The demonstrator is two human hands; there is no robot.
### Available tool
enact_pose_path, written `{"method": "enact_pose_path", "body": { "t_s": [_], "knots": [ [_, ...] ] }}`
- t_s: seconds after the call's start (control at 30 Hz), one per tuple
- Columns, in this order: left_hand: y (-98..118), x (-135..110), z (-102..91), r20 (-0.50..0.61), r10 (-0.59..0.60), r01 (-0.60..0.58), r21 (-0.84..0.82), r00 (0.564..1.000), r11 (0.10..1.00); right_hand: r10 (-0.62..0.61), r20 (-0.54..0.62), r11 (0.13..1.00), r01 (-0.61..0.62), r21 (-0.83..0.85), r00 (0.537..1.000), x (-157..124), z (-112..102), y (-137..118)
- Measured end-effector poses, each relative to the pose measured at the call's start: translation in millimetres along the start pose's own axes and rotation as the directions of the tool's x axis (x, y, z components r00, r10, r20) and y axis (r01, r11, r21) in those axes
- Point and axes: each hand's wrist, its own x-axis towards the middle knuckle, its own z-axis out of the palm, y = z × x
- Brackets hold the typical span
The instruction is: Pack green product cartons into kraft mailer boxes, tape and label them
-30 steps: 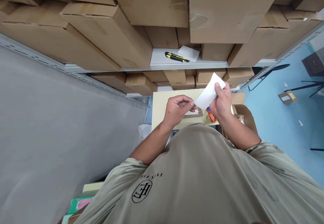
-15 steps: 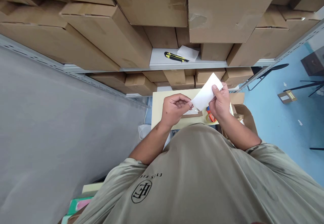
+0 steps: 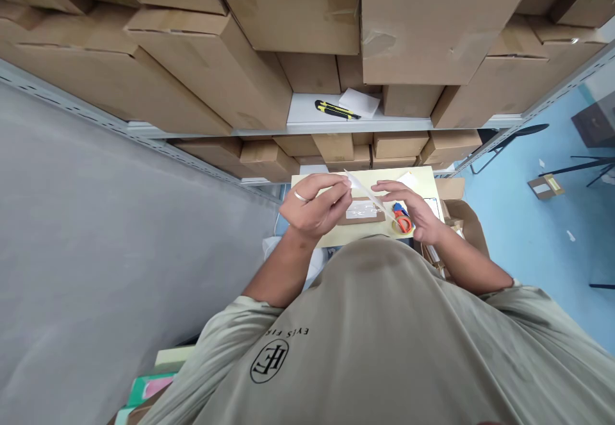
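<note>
My left hand [image 3: 319, 204], with a ring on one finger, pinches the upper end of a thin white paper sheet [image 3: 366, 192]. The sheet is turned nearly edge-on and slants down to the right. Just right of it is my right hand [image 3: 414, 208], fingers stretched and apart, with nothing in its grip. Below the sheet, a flat cardboard box [image 3: 342, 219] bearing a white label [image 3: 361, 209] under shiny clear tape lies on the pale yellow table [image 3: 327, 240]. An orange and blue tape dispenser [image 3: 403, 220] sits beside the box, near my right hand.
Ahead, a metal shelf [image 3: 384, 124] carries many cardboard boxes [image 3: 442, 21]. A yellow and black box cutter [image 3: 336, 110] and a white paper stack [image 3: 359, 102] lie on its ledge. An open carton [image 3: 468, 223] stands right of the table; a grey wall [image 3: 120, 233] is left.
My right hand has let go of the sheet and opened. My left hand has turned over and moved slightly left, keeping the sheet, which has swung from broadside to nearly edge-on.
</note>
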Motion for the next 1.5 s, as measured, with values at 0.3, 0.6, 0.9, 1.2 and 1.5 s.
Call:
{"method": "enact_pose_path", "body": {
  "t_s": [0.3, 0.6, 0.9, 1.2, 1.5],
  "knots": [
    [-5.7, -5.1, 11.0, 0.140, 0.418, -0.410, -0.084, 0.898, 0.908, 0.214, 0.205, 0.954, -0.250, 0.165, 0.955, 25.8, 17.7, -9.0],
    [39.6, -1.2, 16.6, 0.120, -0.027, 0.072, -0.396, 0.992, 0.915, 0.362, 0.043, 0.895, -0.360, 0.262, 0.931, 30.6, 19.9, -13.0],
    [48.7, 12.9, 3.6, 0.533, -0.331, 0.586, -0.430, 0.779, 0.687, 0.384, 0.060, 0.892, -0.387, 0.232, 0.921, 32.7, 18.1, -11.4],
    [49.7, 16.2, 3.8, 0.605, -0.352, 0.669, -0.441, 0.714, 0.598, 0.394, 0.066, 0.887, -0.398, 0.233, 0.917, 31.7, 15.7, -11.6],
    [44.1, 14.2, 5.2, 0.573, -0.323, 0.608, -0.420, 0.754, 0.674, 0.402, 0.068, 0.886, -0.406, 0.223, 0.913, 32.5, 15.9, -10.8]
  ]
}}
